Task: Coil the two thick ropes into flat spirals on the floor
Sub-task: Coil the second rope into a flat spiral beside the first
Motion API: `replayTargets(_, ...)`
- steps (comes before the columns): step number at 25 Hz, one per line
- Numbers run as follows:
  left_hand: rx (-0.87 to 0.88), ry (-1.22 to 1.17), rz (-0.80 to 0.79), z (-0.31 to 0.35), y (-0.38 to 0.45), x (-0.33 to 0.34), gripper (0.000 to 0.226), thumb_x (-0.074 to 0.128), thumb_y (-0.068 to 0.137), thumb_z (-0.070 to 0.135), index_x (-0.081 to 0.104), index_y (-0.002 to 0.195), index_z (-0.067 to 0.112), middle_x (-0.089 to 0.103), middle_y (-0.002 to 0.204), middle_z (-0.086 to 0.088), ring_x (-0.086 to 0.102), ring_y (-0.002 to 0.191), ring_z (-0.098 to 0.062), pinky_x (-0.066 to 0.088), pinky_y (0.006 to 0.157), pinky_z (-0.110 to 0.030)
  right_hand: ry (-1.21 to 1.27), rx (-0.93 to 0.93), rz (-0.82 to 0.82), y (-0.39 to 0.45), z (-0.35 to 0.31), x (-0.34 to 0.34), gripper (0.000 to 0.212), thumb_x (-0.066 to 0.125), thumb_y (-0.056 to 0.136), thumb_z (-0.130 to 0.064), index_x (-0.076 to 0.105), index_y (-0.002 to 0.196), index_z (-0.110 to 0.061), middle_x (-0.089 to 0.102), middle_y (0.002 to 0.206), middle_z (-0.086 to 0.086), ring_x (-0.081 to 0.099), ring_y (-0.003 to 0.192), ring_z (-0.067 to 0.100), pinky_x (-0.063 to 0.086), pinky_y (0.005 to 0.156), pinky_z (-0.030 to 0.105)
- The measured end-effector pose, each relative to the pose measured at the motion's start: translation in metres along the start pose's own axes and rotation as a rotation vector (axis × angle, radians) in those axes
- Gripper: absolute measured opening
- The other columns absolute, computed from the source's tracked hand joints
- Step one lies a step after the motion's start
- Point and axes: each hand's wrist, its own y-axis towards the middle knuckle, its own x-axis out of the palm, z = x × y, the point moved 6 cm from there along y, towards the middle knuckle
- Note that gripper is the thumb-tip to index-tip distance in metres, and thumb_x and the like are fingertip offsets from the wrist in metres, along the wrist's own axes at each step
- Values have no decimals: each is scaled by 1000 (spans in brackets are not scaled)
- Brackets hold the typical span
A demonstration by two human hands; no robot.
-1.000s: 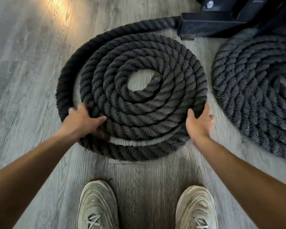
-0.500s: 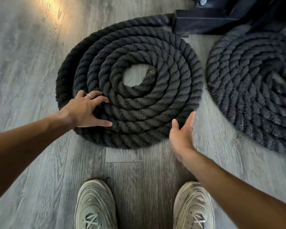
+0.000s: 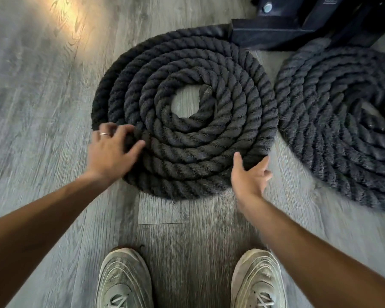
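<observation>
While both pale grey mesh trainers (image 3: pixel 125 278) stand planted on the grey wood-grain plank floor (image 3: pixel 31 152), the nearer coil of thick black twisted rope (image 3: pixel 187 112) has tightened: the gap seen a second ago inside its near outermost turn has closed, and the turns now lie touching. The left hand (image 3: pixel 110 153), wearing a ring, rests with fingers loosely curled on the coil's left edge, gripping nothing. The right hand (image 3: pixel 249 176) has drawn back, fingers spread wide, just off the coil's near right edge. Judged: this spiral is essentially finished. Beyond, the second black rope spiral (image 3: pixel 342 121) lies flat at right, beside a black metal anchor frame (image 3: pixel 298 23). No containers present.
</observation>
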Motion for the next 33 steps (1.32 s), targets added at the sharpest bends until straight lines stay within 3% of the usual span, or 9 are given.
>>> replayTargets(3,-565,-358,-94,-58,12,-1,72,66,92,47,37,153,19,45,146,-24,51,126,-42,45,106,-49,-19,-38,-12,-15,3,13,83,36,103,-54,-18,159,-25,10,166,21,49,132,44,43,85,38)
replayTargets(9,-687,-775,-197,-56,15,13,39,75,90,20,63,124,5,70,98,-10,69,66,-17,54,42,-23,-171,-121,-64,15,-5,-2,82,37,105,-47,-16,159,-16,8,168,17,45,137,41,54,82,39)
replayTargets(12,-788,-870,-309,-44,4,28,34,80,85,14,65,109,-4,72,87,-13,73,55,-18,56,43,-24,-213,-148,-55,46,-13,-24,80,38,105,-45,-14,160,-18,9,168,15,47,135,39,48,67,30)
replayTargets(18,-791,-790,-463,-13,-11,37,45,81,84,18,62,121,0,73,113,-17,76,82,-25,62,60,-32,-207,-148,-117,73,-15,-49,80,42,104,-45,-12,160,-26,15,168,13,58,112,33,38,49,26)
replayTargets(21,-551,-245,-233,9,14,15,75,70,85,24,33,149,17,42,149,-21,48,128,-39,47,101,-50,-175,-122,-87,62,-12,-45,81,43,103,-49,-11,161,-29,16,167,14,61,105,27,49,56,29)
replayTargets(23,-180,-98,-37,60,31,6,76,61,84,31,27,152,25,32,150,-19,31,139,-41,31,112,-55,-146,-108,-54,53,-8,-40,82,42,102,-52,-11,161,-28,10,167,18,55,124,37,56,85,42)
replayTargets(26,289,81,-166,138,57,30,58,51,96,47,43,149,26,41,152,-12,30,144,-35,23,117,-56,-112,-50,-4,42,0,-31,81,37,103,-54,-6,162,-20,7,167,21,38,142,41,43,96,41)
replayTargets(29,498,437,-404,174,76,67,63,31,101,59,43,148,18,50,147,-13,40,139,-34,22,118,-57,-161,-23,1,41,2,-26,77,26,105,-54,-3,161,-10,9,168,18,18,153,30,36,109,41)
replayTargets(33,619,565,-236,194,78,78,60,25,102,56,52,124,6,64,117,-16,56,110,-35,46,92,-44,-190,-133,26,51,-6,-26,73,28,107,-46,2,160,-2,16,166,20,20,153,30,34,112,39)
